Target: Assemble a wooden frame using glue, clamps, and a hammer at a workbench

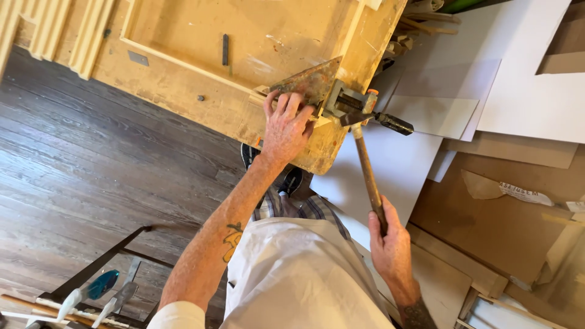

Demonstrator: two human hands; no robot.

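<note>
My left hand [285, 126] presses flat on the corner of a worn wooden workbench [183, 91], its fingers over a rusty metal corner plate [308, 82]. A metal corner clamp [346, 100] with a black handle [395, 124] sits at that corner, around a pale wooden frame piece. My right hand [389, 240] grips the wooden handle of a hammer [368, 173], whose head reaches up to the clamp.
Dark plank floor [79, 164] lies to the left. White boards [524, 73] and brown cardboard sheets [499, 225] cover the floor on the right. A black metal stand [91, 271] with tools is at the bottom left. My white apron [298, 274] fills the lower middle.
</note>
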